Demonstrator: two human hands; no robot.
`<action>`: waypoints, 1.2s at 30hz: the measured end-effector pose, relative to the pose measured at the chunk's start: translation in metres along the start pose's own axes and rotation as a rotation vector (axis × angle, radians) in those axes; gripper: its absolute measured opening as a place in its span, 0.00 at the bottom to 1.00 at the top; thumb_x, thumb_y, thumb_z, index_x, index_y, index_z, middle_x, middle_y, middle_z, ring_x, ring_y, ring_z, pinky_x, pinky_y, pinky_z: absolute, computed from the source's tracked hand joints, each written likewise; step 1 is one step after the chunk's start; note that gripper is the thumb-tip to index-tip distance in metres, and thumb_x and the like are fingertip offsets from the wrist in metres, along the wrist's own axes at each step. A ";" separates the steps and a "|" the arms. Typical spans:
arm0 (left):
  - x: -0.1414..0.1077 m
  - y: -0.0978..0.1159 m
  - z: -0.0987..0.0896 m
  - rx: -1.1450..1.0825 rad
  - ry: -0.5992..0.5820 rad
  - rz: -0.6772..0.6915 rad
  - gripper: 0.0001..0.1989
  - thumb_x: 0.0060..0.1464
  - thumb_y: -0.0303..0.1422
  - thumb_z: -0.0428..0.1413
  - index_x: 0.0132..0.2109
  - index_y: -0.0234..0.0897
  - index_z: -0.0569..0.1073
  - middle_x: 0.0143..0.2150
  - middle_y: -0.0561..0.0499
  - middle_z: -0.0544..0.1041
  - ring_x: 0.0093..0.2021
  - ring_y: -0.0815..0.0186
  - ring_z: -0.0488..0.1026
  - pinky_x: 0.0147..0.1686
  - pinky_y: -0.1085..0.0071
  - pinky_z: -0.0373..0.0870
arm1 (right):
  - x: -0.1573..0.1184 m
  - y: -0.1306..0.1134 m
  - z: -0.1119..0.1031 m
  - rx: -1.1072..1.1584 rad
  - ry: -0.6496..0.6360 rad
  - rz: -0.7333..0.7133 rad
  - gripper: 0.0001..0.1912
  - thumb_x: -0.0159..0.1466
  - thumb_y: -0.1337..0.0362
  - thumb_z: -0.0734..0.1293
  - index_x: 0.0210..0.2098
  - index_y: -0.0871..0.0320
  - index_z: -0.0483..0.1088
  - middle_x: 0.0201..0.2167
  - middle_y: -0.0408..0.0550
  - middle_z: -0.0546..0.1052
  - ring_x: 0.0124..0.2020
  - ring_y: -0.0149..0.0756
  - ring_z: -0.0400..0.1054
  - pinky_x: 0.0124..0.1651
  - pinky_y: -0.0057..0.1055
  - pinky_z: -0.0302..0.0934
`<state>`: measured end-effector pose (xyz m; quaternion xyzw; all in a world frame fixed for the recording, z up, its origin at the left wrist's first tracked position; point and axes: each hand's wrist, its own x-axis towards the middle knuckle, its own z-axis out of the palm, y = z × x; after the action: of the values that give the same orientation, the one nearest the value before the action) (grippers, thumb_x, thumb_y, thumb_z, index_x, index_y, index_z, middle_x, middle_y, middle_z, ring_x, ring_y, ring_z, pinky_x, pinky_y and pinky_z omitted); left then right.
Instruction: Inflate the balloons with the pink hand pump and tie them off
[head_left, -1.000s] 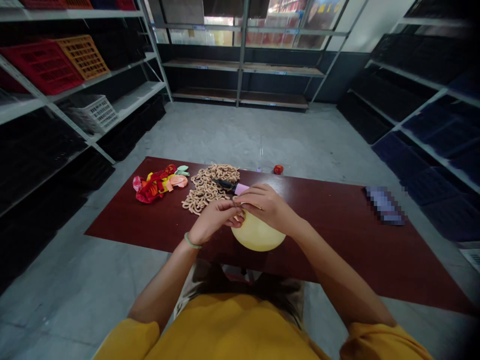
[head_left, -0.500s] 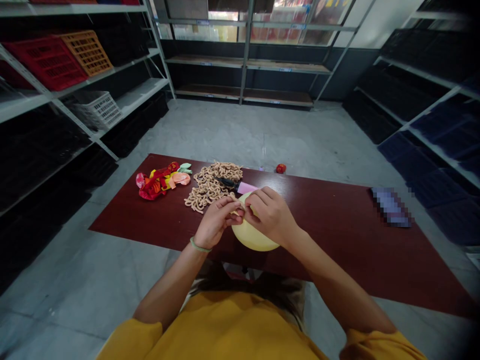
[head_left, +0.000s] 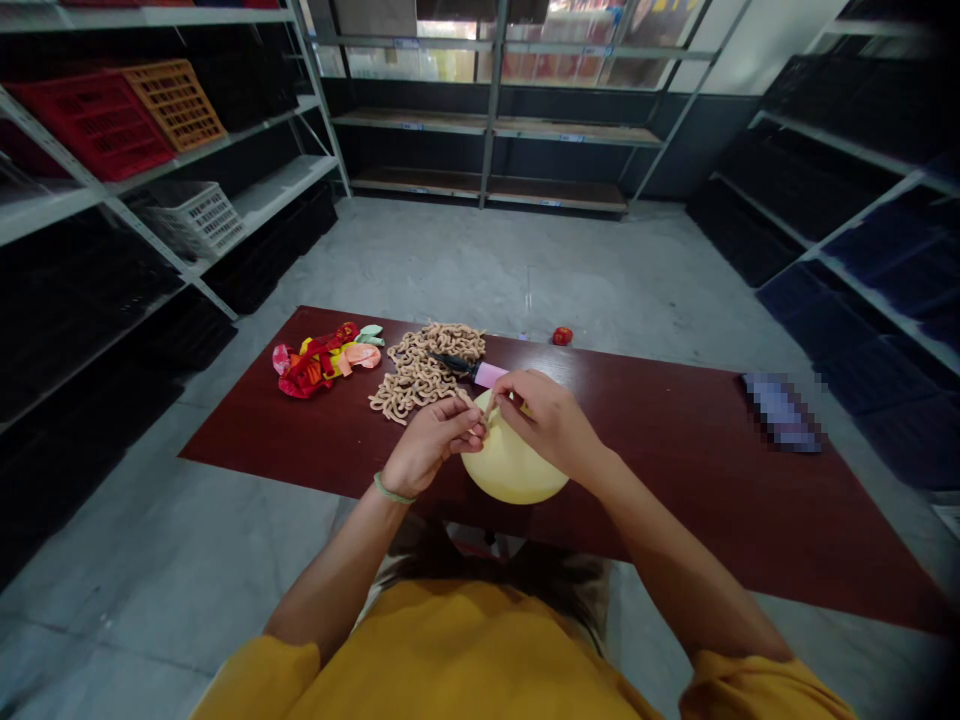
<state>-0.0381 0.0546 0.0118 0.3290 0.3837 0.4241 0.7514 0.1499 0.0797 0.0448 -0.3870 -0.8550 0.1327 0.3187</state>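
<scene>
A pale yellow inflated balloon (head_left: 519, 468) rests at the table's front, its neck end between my two hands. My left hand (head_left: 439, 438) is closed in a pinch at the balloon's neck, which the fingers mostly hide. Above the balloon, my right hand (head_left: 553, 418) pinches a thin beige strand, apparently cord, running down to the left fingertips. Just beyond lies a loose heap of beige cord (head_left: 420, 375). A pink hand pump (head_left: 490, 375) with a black nozzle lies with its tip over the heap.
Several uninflated balloons (head_left: 311, 368) in red, yellow, peach and green lie on the dark red table (head_left: 675, 470). A small red item (head_left: 562, 336) is at the far edge. A pixelated flat object (head_left: 782, 412) lies right. Shelving with crates (head_left: 199, 220) stands around.
My right hand has lifted slightly and shifted right, pulling the beige strand into view. More of the balloon shows. My left hand stays nearly in place.
</scene>
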 end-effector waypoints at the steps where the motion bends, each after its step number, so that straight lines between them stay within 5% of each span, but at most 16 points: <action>1: 0.000 0.001 0.001 0.028 -0.007 -0.006 0.15 0.47 0.38 0.66 0.35 0.31 0.73 0.30 0.52 0.75 0.27 0.75 0.72 0.31 0.79 0.71 | 0.001 0.000 0.000 -0.009 -0.018 -0.010 0.07 0.69 0.65 0.58 0.37 0.56 0.67 0.34 0.48 0.73 0.37 0.38 0.65 0.42 0.35 0.58; 10: 0.001 0.011 0.004 0.176 -0.099 -0.071 0.12 0.48 0.35 0.65 0.36 0.32 0.74 0.30 0.51 0.76 0.27 0.73 0.73 0.33 0.74 0.71 | 0.011 0.003 -0.002 0.017 -0.102 -0.074 0.10 0.70 0.63 0.57 0.39 0.55 0.70 0.36 0.48 0.72 0.39 0.37 0.66 0.42 0.34 0.59; 19: 0.005 0.005 0.003 0.075 0.032 0.044 0.16 0.49 0.41 0.65 0.33 0.34 0.69 0.29 0.53 0.76 0.24 0.75 0.72 0.28 0.78 0.70 | -0.005 -0.002 -0.001 0.055 -0.005 0.044 0.04 0.68 0.64 0.62 0.41 0.55 0.68 0.37 0.48 0.75 0.40 0.39 0.65 0.45 0.37 0.59; 26: 0.005 -0.001 0.007 0.101 0.057 0.112 0.15 0.50 0.40 0.64 0.33 0.34 0.70 0.28 0.54 0.75 0.24 0.76 0.70 0.28 0.79 0.69 | -0.006 0.003 0.002 0.163 -0.072 0.151 0.03 0.65 0.63 0.67 0.34 0.54 0.71 0.37 0.46 0.75 0.42 0.39 0.66 0.48 0.38 0.58; 31: 0.006 -0.002 0.009 0.224 0.093 0.193 0.14 0.52 0.39 0.62 0.30 0.33 0.70 0.26 0.53 0.75 0.23 0.75 0.69 0.27 0.78 0.67 | 0.000 0.000 -0.002 0.259 -0.028 0.189 0.09 0.67 0.62 0.63 0.46 0.55 0.69 0.40 0.47 0.74 0.43 0.37 0.67 0.47 0.35 0.60; 36: 0.000 -0.001 0.019 0.520 0.187 0.318 0.07 0.51 0.31 0.59 0.28 0.34 0.71 0.24 0.54 0.74 0.24 0.72 0.71 0.25 0.78 0.66 | 0.016 -0.009 -0.001 0.055 -0.121 0.085 0.09 0.65 0.58 0.66 0.37 0.56 0.74 0.39 0.49 0.75 0.44 0.41 0.66 0.50 0.40 0.59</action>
<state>-0.0215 0.0507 0.0200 0.5257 0.4903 0.4524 0.5279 0.1376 0.0861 0.0573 -0.4053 -0.8516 0.1926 0.2709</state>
